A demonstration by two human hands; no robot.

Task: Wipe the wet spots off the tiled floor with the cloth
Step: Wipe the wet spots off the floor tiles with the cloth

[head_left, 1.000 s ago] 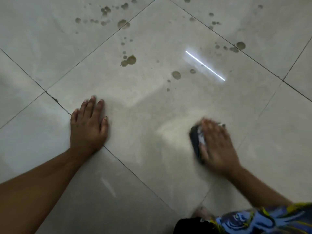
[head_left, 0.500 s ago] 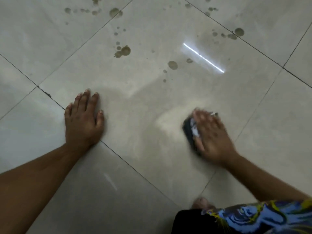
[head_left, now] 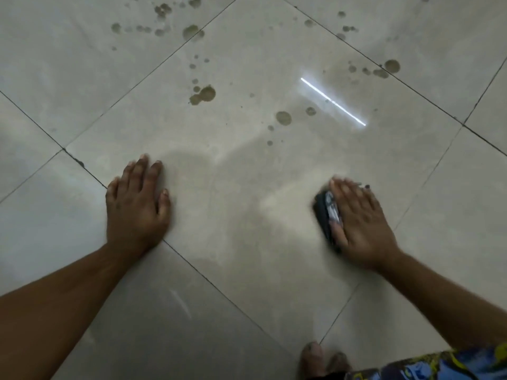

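My right hand [head_left: 359, 223] presses flat on a dark cloth [head_left: 323, 215] on the beige tiled floor [head_left: 241, 187]; only the cloth's left edge shows from under the palm. My left hand [head_left: 135, 204] lies flat on the floor, fingers together, holding nothing. Brownish wet spots lie farther ahead: a large blotch [head_left: 204, 94], a round spot [head_left: 283, 117] with small drops below it, a cluster [head_left: 162, 26] at the top left and another cluster [head_left: 384, 68] at the top right. The floor between my hands looks smeared.
Dark grout lines [head_left: 219, 292] cross the floor diagonally. A bright strip of reflected light [head_left: 333, 101] lies on the middle tile. Toes of a bare foot [head_left: 315, 357] and a patterned blue and yellow garment [head_left: 439, 363] show at the bottom right.
My right hand has slid the cloth slightly left and forward, then back; its motion blur remains. The view shifted a little. My left hand stays planted.
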